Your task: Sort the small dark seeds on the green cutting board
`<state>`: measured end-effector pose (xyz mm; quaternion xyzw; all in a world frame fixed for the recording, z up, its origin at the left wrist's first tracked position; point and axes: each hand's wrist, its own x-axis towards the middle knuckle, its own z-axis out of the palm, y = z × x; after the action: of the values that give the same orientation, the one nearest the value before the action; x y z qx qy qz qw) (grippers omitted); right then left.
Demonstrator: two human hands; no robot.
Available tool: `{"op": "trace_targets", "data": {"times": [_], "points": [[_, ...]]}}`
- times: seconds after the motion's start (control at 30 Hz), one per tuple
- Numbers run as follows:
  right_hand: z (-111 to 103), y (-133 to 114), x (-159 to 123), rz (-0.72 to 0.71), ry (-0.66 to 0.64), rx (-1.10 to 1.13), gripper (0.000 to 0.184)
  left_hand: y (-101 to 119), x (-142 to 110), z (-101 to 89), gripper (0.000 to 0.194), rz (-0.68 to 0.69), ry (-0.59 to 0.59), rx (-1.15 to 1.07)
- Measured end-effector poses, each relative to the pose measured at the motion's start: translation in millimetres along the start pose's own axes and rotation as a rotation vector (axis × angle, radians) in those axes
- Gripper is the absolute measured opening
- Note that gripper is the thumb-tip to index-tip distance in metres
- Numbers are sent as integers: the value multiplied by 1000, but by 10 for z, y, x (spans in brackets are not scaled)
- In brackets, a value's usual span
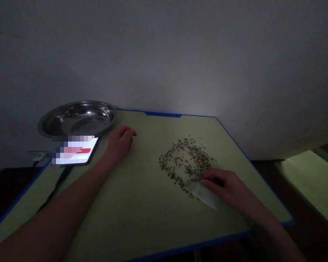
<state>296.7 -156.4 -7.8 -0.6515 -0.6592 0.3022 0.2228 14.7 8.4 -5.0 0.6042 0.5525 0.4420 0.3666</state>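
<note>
Many small dark brown seed-like bits [196, 160] lie scattered in a rough ring on the pale tabletop [142, 203]. At the near side of the ring is a thin white piece like a mesh pouch [203, 193], spread flat with one pointed corner. My right hand [225, 183] pinches the pouch's upper edge between thumb and fingertips, right beside the bits. Away to the left, my left hand [121, 143] rests on the table with its fingers curled in and nothing visible in them.
A shiny steel basin [79, 120] stands at the back left. Just in front of it lies a lit phone or tablet [79, 154], with a dark strap [56, 187] below. The table has a blue rim [164, 115] and backs onto a grey wall [164, 54]. Another pale surface [314, 182] is at right.
</note>
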Motion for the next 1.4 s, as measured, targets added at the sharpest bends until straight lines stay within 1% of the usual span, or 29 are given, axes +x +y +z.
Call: {"op": "trace_targets", "data": {"times": [0.17,0.3,0.43,0.77,1.1,1.23,1.4], "points": [[8,15,-1,-1,-5,-22,19,-35,15,6,17,14,-4,-21],[23,16,-1,4,9,-11,19,-38,10,5,17,13,-2,6],[59,13,16,7,-12,1,17,-31,6,5,16,-1,5,5],[127,-72,53,5,-11,-12,18,-28,0,-8,17,2,-3,-10],[35,-63,45,4,-24,-79,19,-46,12,-2,17,24,2,6],[45,-54,60,9,-1,-68,20,-77,24,-1,16,21,-10,-17],[93,-58,96,13,23,-63,21,-61,11,10,16,14,-5,-15]]}}
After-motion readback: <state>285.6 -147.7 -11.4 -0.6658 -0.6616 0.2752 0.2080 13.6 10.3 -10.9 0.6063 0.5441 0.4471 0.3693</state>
